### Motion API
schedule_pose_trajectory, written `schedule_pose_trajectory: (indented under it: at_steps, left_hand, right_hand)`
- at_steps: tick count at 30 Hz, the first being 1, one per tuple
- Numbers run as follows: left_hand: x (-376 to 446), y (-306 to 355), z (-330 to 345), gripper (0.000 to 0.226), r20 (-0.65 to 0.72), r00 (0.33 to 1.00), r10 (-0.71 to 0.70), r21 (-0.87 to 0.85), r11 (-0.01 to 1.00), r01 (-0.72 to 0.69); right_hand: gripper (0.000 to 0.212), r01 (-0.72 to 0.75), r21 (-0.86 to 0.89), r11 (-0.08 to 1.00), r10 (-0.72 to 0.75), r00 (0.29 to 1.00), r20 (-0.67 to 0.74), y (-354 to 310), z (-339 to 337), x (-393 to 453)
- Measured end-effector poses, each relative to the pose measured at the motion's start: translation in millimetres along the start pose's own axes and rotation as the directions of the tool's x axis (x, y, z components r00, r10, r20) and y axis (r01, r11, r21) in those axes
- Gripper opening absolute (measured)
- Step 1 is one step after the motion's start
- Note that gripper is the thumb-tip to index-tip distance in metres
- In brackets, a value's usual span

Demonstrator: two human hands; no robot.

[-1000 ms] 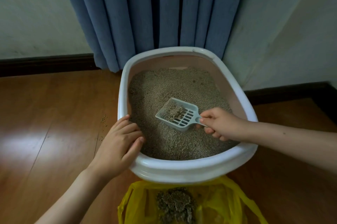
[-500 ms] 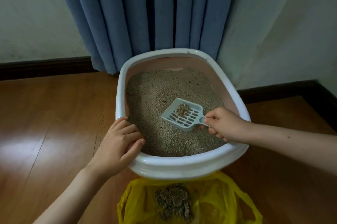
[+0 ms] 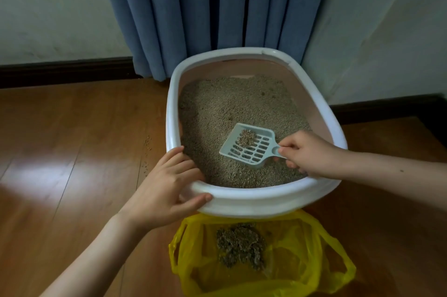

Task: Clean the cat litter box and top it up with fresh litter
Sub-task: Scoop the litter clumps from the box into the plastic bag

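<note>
The brown wood floor [image 3: 72, 151] is the biggest thing here. A blue curtain [image 3: 212, 6] hangs at the far side, just behind the litter box [image 3: 254, 200]. The box is white with a pink inside, and its long side runs from near to far. It is full of tan litter [image 3: 229, 108]. A yellow bag [image 3: 302, 260] lies open on the floor at the near end of the box, and a dark heap of clumps [image 3: 239, 243] sits in it. A few bits of spilled litter [image 3: 147, 144] lie on the floor left of the box.

The left hand [image 3: 167, 185] holds the near left rim, fingers inside and thumb outside. The right hand [image 3: 307, 154] pinches the handle of the scoop [image 3: 249, 146]. The scoop sits over the litter at the near right. Its handle points right and its wide mouth points far and left. A small clump [image 3: 246, 138] rests in it.
</note>
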State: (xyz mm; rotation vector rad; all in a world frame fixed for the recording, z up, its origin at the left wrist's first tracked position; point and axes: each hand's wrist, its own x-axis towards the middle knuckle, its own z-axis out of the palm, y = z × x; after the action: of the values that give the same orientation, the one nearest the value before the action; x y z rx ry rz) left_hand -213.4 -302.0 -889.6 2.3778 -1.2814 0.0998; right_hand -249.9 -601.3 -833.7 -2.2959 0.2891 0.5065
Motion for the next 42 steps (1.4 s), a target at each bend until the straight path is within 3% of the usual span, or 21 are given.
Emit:
schedule_pose_trajectory:
  at_steps: [3, 6, 14, 17, 19, 21, 26, 31, 33, 38, 42]
  left_hand:
    - [-0.5, 2.4, 1.8, 0.032, -0.017, 1.000, 0.017, 0.013, 1.000, -0.016]
    - [0.5, 3.7, 1.6, 0.035, -0.034, 0.999, 0.015, 0.011, 1.000, -0.014]
    - [-1.6, 5.7, 2.1, 0.045, -0.042, 0.999, -0.023, 0.011, 1.000, 0.023]
    - [-1.1, 10.8, 1.8, 0.034, -0.060, 0.998, -0.035, -0.033, 0.999, 0.033]
    - [-1.3, 11.2, 2.2, 0.024, -0.071, 0.997, -0.037, -0.045, 0.998, 0.034]
    - [-2.6, 8.9, 3.7, 0.034, -0.060, 0.997, -0.043, -0.016, 0.999, 0.042]
    - [-2.9, 6.5, 6.4, 0.043, -0.072, 0.996, -0.047, 0.008, 0.999, 0.048]
    - [-2.5, 6.7, 7.9, 0.045, -0.088, 0.995, -0.038, 0.006, 0.999, 0.039]
    - [-2.0, 6.6, 8.1, 0.046, -0.089, 0.995, -0.034, 0.010, 0.999, 0.035]
    - [-2.9, 5.6, 10.2, 0.044, -0.109, 0.994, -0.028, 0.015, 0.999, 0.030]
    - [-3.0, 5.2, 11.6, 0.045, -0.121, 0.992, -0.040, 0.011, 0.999, 0.041]
  right_hand:
    - [0.027, -0.078, 0.122, 0.989, 0.075, 0.997, 0.030, 0.7, 4.9, -2.7]
    - [0.025, -0.066, 0.172, 0.983, 0.060, 0.998, 0.036, -0.7, 6.7, -9.7]
    - [0.025, 0.196, 0.246, 0.949, -0.234, 0.963, 0.137, -11.3, -0.7, -56.4]
    - [0.029, 0.268, 0.264, 0.926, -0.326, 0.923, 0.204, -7.7, 4.1, -74.5]
    - [0.038, 0.317, 0.190, 0.929, -0.359, 0.897, 0.259, 4.2, 12.2, -82.3]
    - [0.034, 0.359, 0.084, 0.929, -0.368, 0.883, 0.291, 18.4, 21.7, -89.0]
    - [0.022, 0.349, -0.300, 0.888, -0.288, 0.930, 0.229, 42.7, 41.5, -103.2]
    - [0.019, 0.377, -0.595, 0.710, -0.320, 0.925, 0.205, 52.3, 53.2, -107.9]
    - [0.015, 0.451, -0.643, 0.619, -0.434, 0.879, 0.199, 54.9, 55.9, -108.8]
    - [0.031, 0.519, -0.728, 0.449, -0.642, 0.754, 0.141, 59.1, 56.4, -108.6]
    - [0.027, 0.507, -0.795, 0.334, -0.705, 0.694, 0.147, 59.7, 55.8, -108.3]
